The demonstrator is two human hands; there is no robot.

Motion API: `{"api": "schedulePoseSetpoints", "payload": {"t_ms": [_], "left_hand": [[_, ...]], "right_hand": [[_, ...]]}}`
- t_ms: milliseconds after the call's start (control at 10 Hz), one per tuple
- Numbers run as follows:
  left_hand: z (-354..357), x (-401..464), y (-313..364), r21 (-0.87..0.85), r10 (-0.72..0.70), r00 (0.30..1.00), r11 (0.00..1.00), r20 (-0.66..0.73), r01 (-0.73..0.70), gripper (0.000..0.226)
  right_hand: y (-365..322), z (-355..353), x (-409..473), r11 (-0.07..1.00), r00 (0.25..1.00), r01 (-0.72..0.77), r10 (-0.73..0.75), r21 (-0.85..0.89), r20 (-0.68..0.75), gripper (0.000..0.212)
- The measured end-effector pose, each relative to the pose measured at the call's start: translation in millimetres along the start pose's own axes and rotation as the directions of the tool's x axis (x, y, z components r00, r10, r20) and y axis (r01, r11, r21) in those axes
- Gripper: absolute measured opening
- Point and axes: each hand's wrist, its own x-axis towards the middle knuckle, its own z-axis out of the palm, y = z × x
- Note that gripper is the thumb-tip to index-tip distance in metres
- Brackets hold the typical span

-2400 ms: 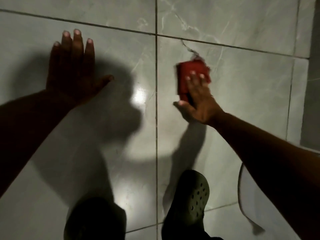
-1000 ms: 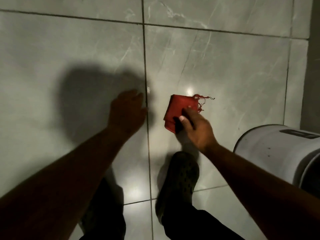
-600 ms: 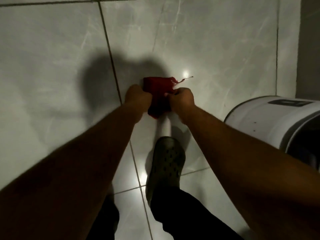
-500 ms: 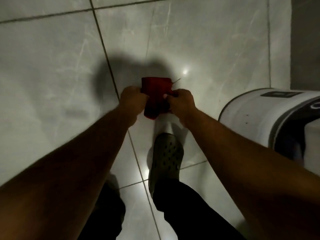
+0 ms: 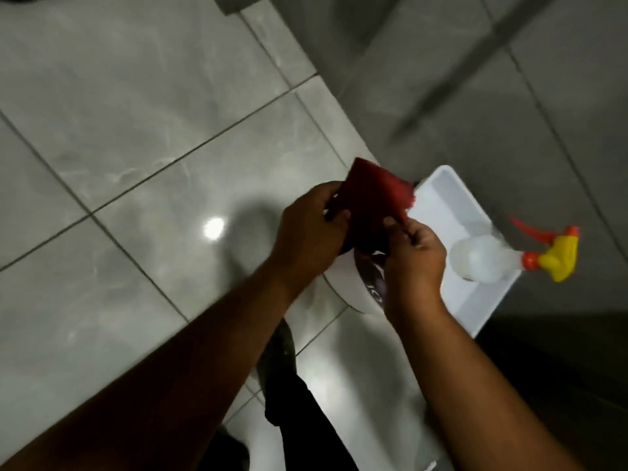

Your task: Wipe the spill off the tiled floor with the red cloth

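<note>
The folded red cloth (image 5: 372, 202) is lifted off the grey tiled floor (image 5: 142, 158) and held in the air between both hands. My left hand (image 5: 311, 229) grips its left edge. My right hand (image 5: 413, 253) pinches its lower right corner. The cloth hangs above a white round container and the near end of a white tray. No spill shows on the glossy tiles, only a bright light reflection.
A white tray (image 5: 438, 202) sits to the right with a clear spray bottle (image 5: 486, 258) that has a yellow and red trigger head. A white round container (image 5: 350, 287) stands below my hands. My dark shoe (image 5: 277, 355) and trouser leg are underneath. A grey wall rises at the top right.
The cloth has come up off the floor, held in both hands. The view has swung right, and the tray and spray bottle have come into sight.
</note>
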Motion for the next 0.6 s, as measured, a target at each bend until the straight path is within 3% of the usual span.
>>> {"api": "schedulePoseSetpoints", "payload": {"t_ms": [100, 200, 300, 400, 500, 600], "left_hand": [[58.2, 14.8, 28.0, 0.273, 0.158, 0.978, 0.943, 0.134, -0.19, 0.037], [107.2, 31.5, 30.1, 0.471, 0.164, 0.936, 0.829, 0.312, -0.302, 0.032], [142.3, 46.2, 21.8, 0.591, 0.091, 0.914, 0.737, 0.395, -0.328, 0.036], [153.0, 51.0, 8.6, 0.65, 0.018, 0.907, 0.691, 0.422, -0.316, 0.038], [143.8, 48.1, 3.6, 0.64, -0.07, 0.902, 0.729, 0.425, -0.245, 0.035], [105.7, 32.2, 2.9, 0.559, -0.098, 0.946, 0.824, 0.31, -0.098, 0.041]], "right_hand": [[-3.6, -48.5, 26.8, 0.999, 0.984, -0.003, 0.009, 0.034, -0.178, 0.012], [11.6, -77.5, 56.8, 0.989, 0.954, -0.084, 0.115, 0.12, -0.275, 0.01], [30.1, -90.9, 86.1, 0.969, 0.934, -0.176, 0.22, 0.175, -0.28, 0.007], [52.0, -90.8, 107.9, 0.965, 0.936, -0.256, 0.263, 0.06, -0.232, 0.013], [59.5, -93.7, 117.3, 0.969, 0.957, -0.235, 0.216, -0.078, -0.193, 0.008], [46.7, -93.2, 103.9, 0.961, 0.979, -0.172, 0.143, -0.217, -0.143, 0.023]]}}
